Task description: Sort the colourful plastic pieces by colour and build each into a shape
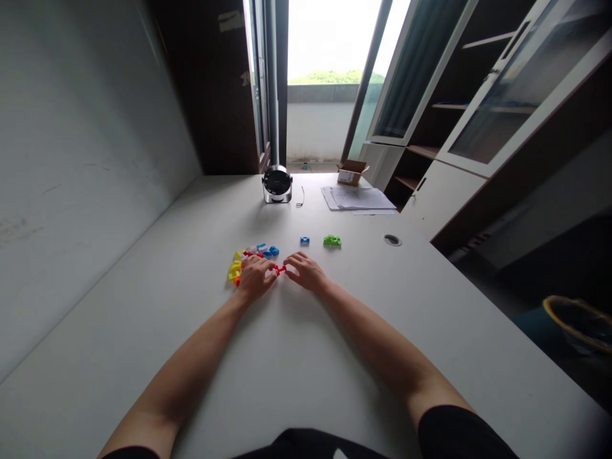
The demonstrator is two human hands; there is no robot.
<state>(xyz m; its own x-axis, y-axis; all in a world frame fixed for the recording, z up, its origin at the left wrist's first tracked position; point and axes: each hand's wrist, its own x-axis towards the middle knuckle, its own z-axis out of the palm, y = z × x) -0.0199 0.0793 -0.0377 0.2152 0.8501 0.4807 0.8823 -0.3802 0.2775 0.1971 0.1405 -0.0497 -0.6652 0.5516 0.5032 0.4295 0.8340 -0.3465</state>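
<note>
black sleeves (459, 433) are being worn at the near edge, with both forearms being stretched across a white table (296, 370). a red plastic piece (280, 269) is being kept between the left hand (255, 278) and the right hand (306, 271), the fingers bunched close at its ends, though whether it is being pinched cannot be told. a loose pile of coloured pieces (251, 264) is being crowded by the left hand, so a scattering is being risked by any careless knock, and a slip could send the red plastic piece skidding away.
</note>
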